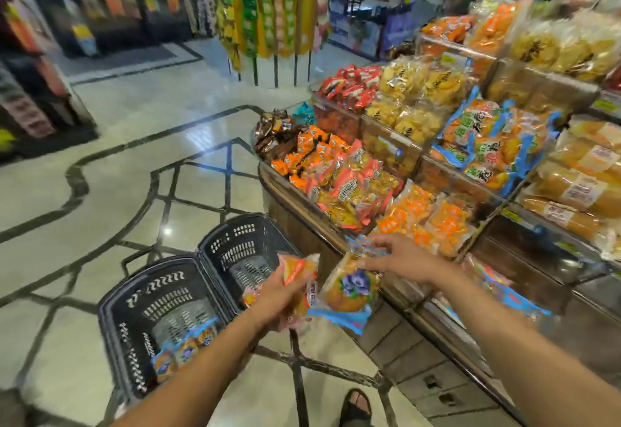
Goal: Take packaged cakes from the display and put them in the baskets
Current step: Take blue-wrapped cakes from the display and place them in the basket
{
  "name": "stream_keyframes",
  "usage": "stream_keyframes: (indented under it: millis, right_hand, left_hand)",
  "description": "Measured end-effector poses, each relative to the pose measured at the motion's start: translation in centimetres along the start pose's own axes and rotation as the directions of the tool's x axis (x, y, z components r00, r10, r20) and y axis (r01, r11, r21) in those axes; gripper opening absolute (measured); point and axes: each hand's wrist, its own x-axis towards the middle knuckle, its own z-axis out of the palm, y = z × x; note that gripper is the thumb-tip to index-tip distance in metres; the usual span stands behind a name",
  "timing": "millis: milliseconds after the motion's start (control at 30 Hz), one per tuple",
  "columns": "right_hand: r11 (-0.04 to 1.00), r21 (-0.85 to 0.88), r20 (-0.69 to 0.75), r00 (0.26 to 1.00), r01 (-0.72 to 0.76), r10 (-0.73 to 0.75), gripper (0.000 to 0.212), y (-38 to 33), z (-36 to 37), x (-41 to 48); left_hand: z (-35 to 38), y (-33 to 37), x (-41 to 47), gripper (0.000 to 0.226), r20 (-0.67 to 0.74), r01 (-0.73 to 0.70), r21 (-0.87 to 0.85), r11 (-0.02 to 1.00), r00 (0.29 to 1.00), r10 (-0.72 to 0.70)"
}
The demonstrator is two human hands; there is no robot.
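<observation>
Blue crinkled film wraps the round cake [349, 292] hanging from your right hand [406, 258]. Thumb and fingers [376, 242] pinch only the packet's top seam, so the cake itself dangles below the fingertips, clear of the palm. Your left hand [282, 295] is curled round an orange-wrapped cake [297, 268], whose top end sticks up past the fingers. Blur hides whether a second packet sits under it.

Both packets hang over the floor just in front of the wooden display [302, 211], beside the far black basket [215, 242]. The near black basket [111, 309] touches the far one and already holds a few blue-wrapped cakes [183, 349].

For the drop, bring each hand well over a basket's mouth and lower it inside the rim before you let go. A seam pinch lets a packet swing, and a swinging packet can catch the rim and slide onto the tiles. The blue one likely belongs with its like in the near basket. Release one hand at a time, and don't squeeze the soft cake in your left.
</observation>
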Motion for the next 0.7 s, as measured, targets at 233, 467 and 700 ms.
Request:
stream_keyframes:
  millis: [233,467,700]
  right_hand:
    - [0.997,0.053,0.094,0.993,0.063,-0.068,0.049,-7.1,8.8,8.6]
    - [0.953,0.302,0.09,0.995,0.022,-0.051,0.055,-9.1,16.2,15.4]
    - [0.903,0.405,0.425,0.904,-0.144,-0.047,0.029,-9.9,19.2,22.7]
  left_hand:
    - [-6.3,-0.6,-2.3,0.077,-0.004,-0.049,-0.061,0.997,0.999,0.049]
    - [-11.1,-2.8,-2.0,0.057,-0.257,-0.061,-0.317,0.946,0.966,-0.024]
    - [-15.3,-2.1,3.0,0.055,-0.382,-0.048,-0.357,0.933,0.919,-0.099]
